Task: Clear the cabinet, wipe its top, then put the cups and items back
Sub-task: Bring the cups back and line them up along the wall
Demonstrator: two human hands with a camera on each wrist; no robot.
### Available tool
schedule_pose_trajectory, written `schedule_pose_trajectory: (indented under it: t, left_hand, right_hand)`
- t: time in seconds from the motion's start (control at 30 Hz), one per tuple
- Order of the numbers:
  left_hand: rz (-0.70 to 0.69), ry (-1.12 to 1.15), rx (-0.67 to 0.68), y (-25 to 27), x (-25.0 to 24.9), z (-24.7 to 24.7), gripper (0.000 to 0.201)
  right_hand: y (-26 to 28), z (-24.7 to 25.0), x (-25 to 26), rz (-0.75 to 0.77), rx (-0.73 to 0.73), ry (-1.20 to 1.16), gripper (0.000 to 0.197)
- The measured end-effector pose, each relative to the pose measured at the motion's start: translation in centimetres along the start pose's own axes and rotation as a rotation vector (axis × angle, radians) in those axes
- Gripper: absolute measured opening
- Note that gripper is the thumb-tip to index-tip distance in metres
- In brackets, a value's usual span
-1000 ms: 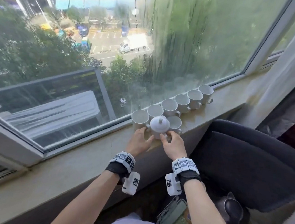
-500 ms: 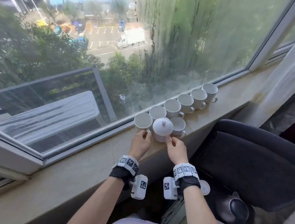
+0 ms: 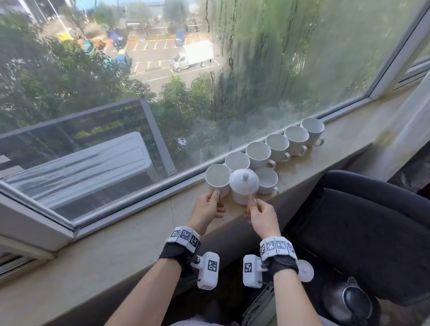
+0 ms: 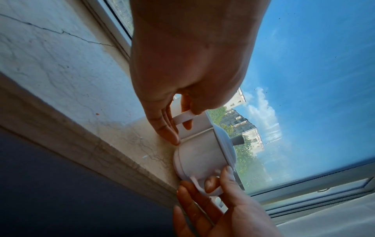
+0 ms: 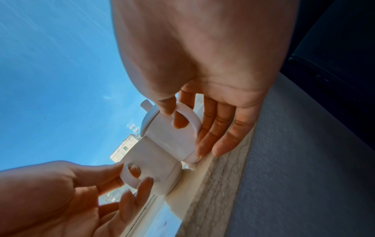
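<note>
My left hand pinches handle of open white ceramic cup; right hand pinches handle of lidded white ceramic pot. Both on stone windowsill, handles toward me for easy lift.

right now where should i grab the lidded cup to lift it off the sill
By its handle, coming from the room side. The lidded cup stands upright at the sill's front edge with open cups tight on both sides and behind, so only the handle side is free. The right hand already pinches it there. The lid just sits on top, so lift level.
</note>
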State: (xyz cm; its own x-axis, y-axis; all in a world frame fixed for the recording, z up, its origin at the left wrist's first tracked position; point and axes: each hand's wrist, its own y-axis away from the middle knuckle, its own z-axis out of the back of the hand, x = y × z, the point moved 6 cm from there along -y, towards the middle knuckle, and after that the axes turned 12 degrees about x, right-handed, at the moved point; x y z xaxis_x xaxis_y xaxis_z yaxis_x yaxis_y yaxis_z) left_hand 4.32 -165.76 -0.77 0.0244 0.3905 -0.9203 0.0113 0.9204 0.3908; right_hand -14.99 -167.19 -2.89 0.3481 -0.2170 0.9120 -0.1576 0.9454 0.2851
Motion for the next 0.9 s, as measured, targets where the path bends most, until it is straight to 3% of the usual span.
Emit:
schedule_pose_trajectory:
  t: [0.27,0.53,0.7,0.9]
  left_hand:
    - [-0.034,0.114,-0.071,1.3,1.2,0.5,0.03]
    - [-0.064,0.191,-0.168,5.2,1.7,0.4,0.033]
    - [-0.115,0.273,-0.275,10.0,1.9,-0.1,0.029]
    - [-0.129,0.331,-0.497,18.4,4.8,0.1,0.03]
  right_hand:
    - [1.1,-0.8,-0.6,-0.01,0.005,-0.094,0.048]
    - [3.0,-0.7,-0.3,0.047,0.089,-0.02,0.045]
    - [5.4,-0.3,-0.1,0.103,0.188,0.056,0.045]
    - [11.0,-2.0,0.2,0.165,0.266,0.119,0.051]
